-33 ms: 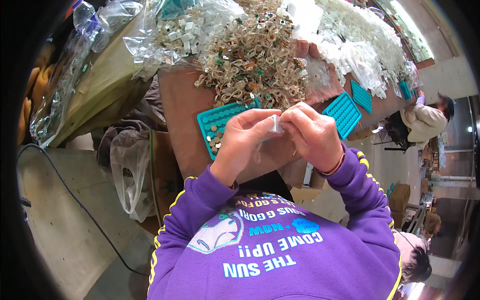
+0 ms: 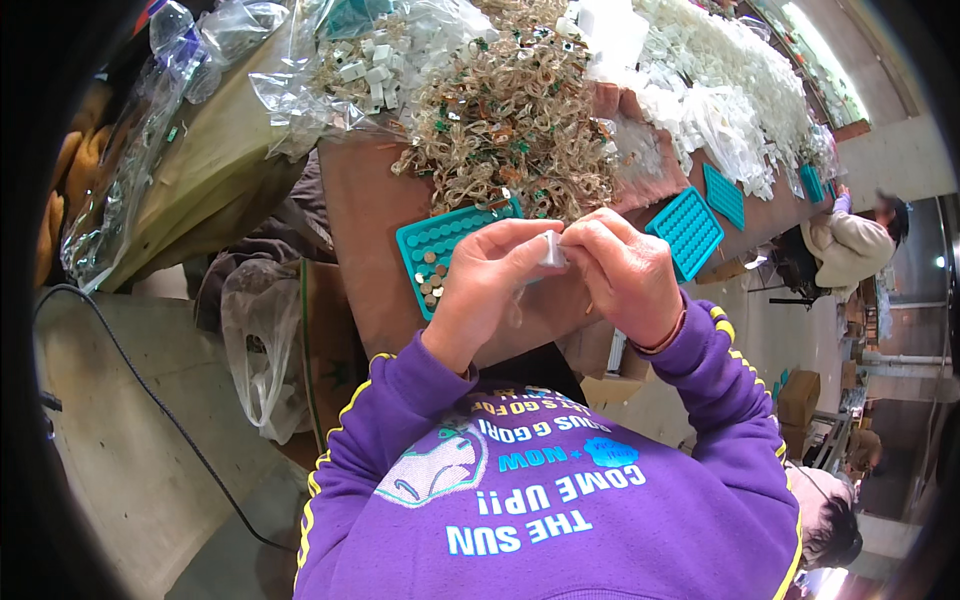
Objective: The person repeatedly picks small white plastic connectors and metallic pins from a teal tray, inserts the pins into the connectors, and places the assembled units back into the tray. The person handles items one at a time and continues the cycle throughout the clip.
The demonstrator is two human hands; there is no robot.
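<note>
Item: small white plastic block (image 2: 551, 250), pinched between both hands above the brown worktop (image 2: 365, 220).

Left hand (image 2: 487, 285): we record its grip pressed together on the block's left side, thumb and fingertips closed on it.

Right hand (image 2: 622, 272): we record its grip closed on the block's right side, fingers curled and touching the left hand's fingertips.

Just beyond and below the left grip: teal plastic tray with round pockets (image 2: 440, 250), a few pockets filled with small brown discs, lying flat on the worktop.

Just beyond the right grip: second teal pocket tray (image 2: 686, 232); a third teal tray (image 2: 724, 195) lies farther out.

Beyond both grips: heap of tangled tan wire loops with green parts (image 2: 505, 115); to its right, pile of white plastic pieces (image 2: 700, 100).

Left of the left grip, beside the worktop: clear plastic bag (image 2: 255, 345) hanging near a brown cardboard box (image 2: 335, 340).

Far right: another person in a pale jacket (image 2: 850, 245).
</note>
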